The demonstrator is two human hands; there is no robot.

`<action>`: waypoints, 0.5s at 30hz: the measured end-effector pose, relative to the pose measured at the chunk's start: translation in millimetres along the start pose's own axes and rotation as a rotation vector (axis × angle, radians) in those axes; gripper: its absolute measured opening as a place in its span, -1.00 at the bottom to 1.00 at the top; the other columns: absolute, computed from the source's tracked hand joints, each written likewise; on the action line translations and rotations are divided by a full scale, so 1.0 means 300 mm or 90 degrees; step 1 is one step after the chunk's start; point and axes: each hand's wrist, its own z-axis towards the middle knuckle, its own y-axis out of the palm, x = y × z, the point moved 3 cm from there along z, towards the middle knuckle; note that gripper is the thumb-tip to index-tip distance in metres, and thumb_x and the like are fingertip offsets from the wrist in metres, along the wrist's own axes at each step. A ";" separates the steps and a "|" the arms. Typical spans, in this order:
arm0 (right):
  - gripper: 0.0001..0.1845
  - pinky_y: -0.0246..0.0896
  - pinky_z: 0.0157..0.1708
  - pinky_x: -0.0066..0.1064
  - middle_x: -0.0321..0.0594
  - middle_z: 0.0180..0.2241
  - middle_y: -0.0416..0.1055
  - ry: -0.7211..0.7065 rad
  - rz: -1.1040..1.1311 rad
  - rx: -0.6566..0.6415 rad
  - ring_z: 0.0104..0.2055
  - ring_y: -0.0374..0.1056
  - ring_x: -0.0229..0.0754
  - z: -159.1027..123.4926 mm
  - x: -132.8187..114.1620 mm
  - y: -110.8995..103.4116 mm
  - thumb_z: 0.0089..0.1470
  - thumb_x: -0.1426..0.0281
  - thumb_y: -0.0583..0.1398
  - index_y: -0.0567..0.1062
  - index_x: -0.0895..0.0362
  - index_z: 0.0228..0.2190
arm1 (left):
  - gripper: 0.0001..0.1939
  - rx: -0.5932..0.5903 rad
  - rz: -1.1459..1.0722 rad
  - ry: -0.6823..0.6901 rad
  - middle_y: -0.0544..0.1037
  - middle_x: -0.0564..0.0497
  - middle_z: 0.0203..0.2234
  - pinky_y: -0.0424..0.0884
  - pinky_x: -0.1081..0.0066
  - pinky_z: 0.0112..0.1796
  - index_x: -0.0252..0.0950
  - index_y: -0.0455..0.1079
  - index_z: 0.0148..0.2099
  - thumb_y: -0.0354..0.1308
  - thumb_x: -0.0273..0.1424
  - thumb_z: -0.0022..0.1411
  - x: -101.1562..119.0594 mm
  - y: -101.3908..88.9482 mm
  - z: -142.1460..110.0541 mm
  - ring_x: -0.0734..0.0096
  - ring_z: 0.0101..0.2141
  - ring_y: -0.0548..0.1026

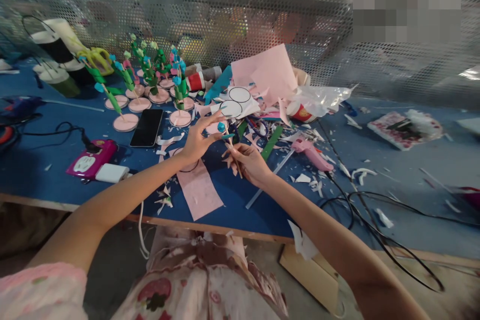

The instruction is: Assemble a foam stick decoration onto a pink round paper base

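My right hand (247, 162) pinches a thin wooden stick (237, 164) that slants up to the left. At the upper end of the stick there appears to be a small blue paper bud (222, 127). My left hand (199, 136) is around that bud, thumb and forefinger apart; whether they touch it I cannot tell. A pale pink disc (212, 128) lies behind the bud, partly hidden. Under my left wrist is a pink paper strip (200, 190) with a dark curved line. White paper with black circles (240, 95) lies just beyond my hands.
Paper flowers on pink round bases (125, 121) stand at back left, near a black phone (147, 128). A magenta power socket (92, 160) is at left. A pink glue gun (312, 154) with black cable (369, 227) lies at right. Perforated metal (210, 5) borders the blue table.
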 end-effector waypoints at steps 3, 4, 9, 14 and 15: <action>-0.58 0.13 -0.83 -0.59 -0.38 -0.70 0.36 -0.002 -0.011 0.009 -0.79 0.18 -0.42 -0.001 -0.001 -0.002 -0.28 0.12 0.36 0.39 0.18 -0.57 | -0.47 -0.029 -0.078 -0.084 0.53 -0.13 -0.10 0.44 0.25 -0.10 -0.21 0.31 0.12 0.19 -0.18 0.11 -0.010 0.013 -0.006 0.21 -0.09 0.49; -0.59 0.12 -0.83 -0.59 -0.38 -0.70 0.36 0.001 -0.015 0.010 -0.79 0.18 -0.42 -0.001 -0.001 -0.002 -0.27 0.12 0.35 0.39 0.18 -0.57 | -0.48 -0.031 -0.097 -0.101 0.53 -0.12 -0.11 0.45 0.26 -0.12 -0.22 0.34 0.10 0.20 -0.18 0.10 -0.010 0.015 -0.007 0.20 -0.10 0.50; -0.61 0.10 -0.85 -0.59 -0.36 -0.70 0.37 0.006 -0.038 0.008 -0.80 0.18 -0.41 -0.002 -0.003 -0.001 -0.24 0.13 0.34 0.39 0.18 -0.58 | -0.56 -0.015 -0.163 -0.146 0.57 -0.10 -0.19 0.47 0.25 -0.13 -0.26 0.45 -0.03 0.25 -0.20 0.04 -0.005 0.019 -0.006 0.19 -0.16 0.53; -0.60 0.06 -0.87 -0.60 -0.35 -0.69 0.38 0.005 -0.044 0.016 -0.81 0.17 -0.41 -0.001 -0.001 -0.001 -0.25 0.12 0.35 0.39 0.19 -0.58 | -0.58 -0.010 -0.195 -0.164 0.59 -0.08 -0.26 0.47 0.27 -0.16 -0.29 0.48 -0.10 0.27 -0.19 0.00 -0.006 0.021 -0.004 0.21 -0.20 0.55; -0.59 0.06 -0.88 -0.60 -0.35 -0.69 0.38 0.005 -0.043 0.018 -0.81 0.16 -0.42 -0.001 -0.001 -0.001 -0.26 0.12 0.35 0.39 0.19 -0.59 | -0.58 -0.011 -0.200 -0.163 0.59 -0.08 -0.26 0.47 0.28 -0.16 -0.29 0.48 -0.10 0.28 -0.20 0.00 -0.006 0.022 -0.004 0.21 -0.20 0.55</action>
